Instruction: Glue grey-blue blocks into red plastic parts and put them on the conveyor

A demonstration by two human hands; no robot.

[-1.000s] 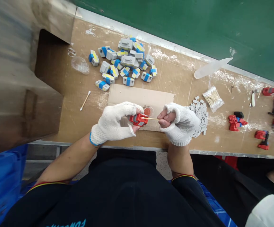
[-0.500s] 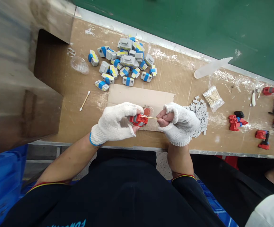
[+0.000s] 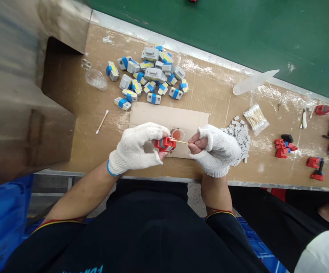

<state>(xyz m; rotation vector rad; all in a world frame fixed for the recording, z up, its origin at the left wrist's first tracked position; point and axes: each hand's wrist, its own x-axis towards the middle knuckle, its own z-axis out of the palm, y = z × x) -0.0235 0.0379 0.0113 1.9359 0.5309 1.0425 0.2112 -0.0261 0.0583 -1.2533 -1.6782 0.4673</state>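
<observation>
My left hand (image 3: 137,148), in a white fingerless glove, grips a red and grey plastic toy part (image 3: 164,144) between thumb and fingers. My right hand (image 3: 214,149), gloved the same way, pinches a cotton swab (image 3: 180,141) by its stick. The swab's far tip meets the upper right of the red part; whether it sits inside a recess I cannot tell. Just behind, a small clear dish (image 3: 178,134) with reddish contents rests on a flat cardboard piece (image 3: 150,113). Beside my right hand lies a pile of small grey pieces (image 3: 239,132).
Grey, blue and yellow blocks (image 3: 153,74) are heaped at the back. A loose swab (image 3: 102,122) and clear lid (image 3: 95,78) lie left. Rightward are a swab bag (image 3: 256,118), a translucent strip (image 3: 255,82) and red toy parts (image 3: 285,147). A metal housing (image 3: 13,94) bounds the left.
The red part has shifted slightly left and tilted in my left hand. The swab still reaches its upper right. A red object has appeared at the top edge on the green surface.
</observation>
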